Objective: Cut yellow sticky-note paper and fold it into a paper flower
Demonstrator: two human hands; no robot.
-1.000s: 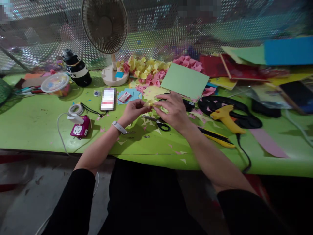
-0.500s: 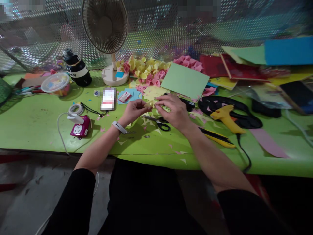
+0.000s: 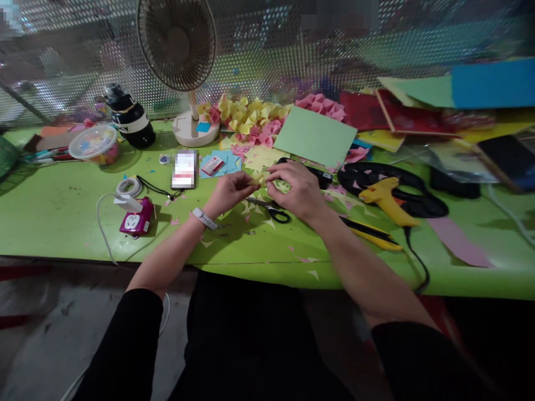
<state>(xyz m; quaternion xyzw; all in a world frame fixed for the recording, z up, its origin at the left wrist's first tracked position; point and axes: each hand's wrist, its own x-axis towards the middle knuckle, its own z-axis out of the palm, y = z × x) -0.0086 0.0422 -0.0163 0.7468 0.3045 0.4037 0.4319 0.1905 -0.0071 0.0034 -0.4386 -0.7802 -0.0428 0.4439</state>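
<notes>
Over the middle of the table my left hand pinches a small folded piece of yellow paper, perhaps a paper flower. My right hand is bent in from the other side, its thumb and fingertips drawn together at the paper's right edge. The paper's exact shape is too small and blurred to make out. Just below the hands lie black-handled scissors, partly hidden by the left fingers. Yellow and pink paper scraps are strewn around them. Behind the hands is a heap of yellow paper flowers beside pink ones.
To the right lie a yellow glue gun with its cord, a yellow utility knife and a green paper sheet. On the left are a fan, a black bottle, a plastic tub and a purple power socket.
Both hands stay around the yellow paper, with slight finger movement; the right hand's fingers curl a little more. The view has shifted slightly.
</notes>
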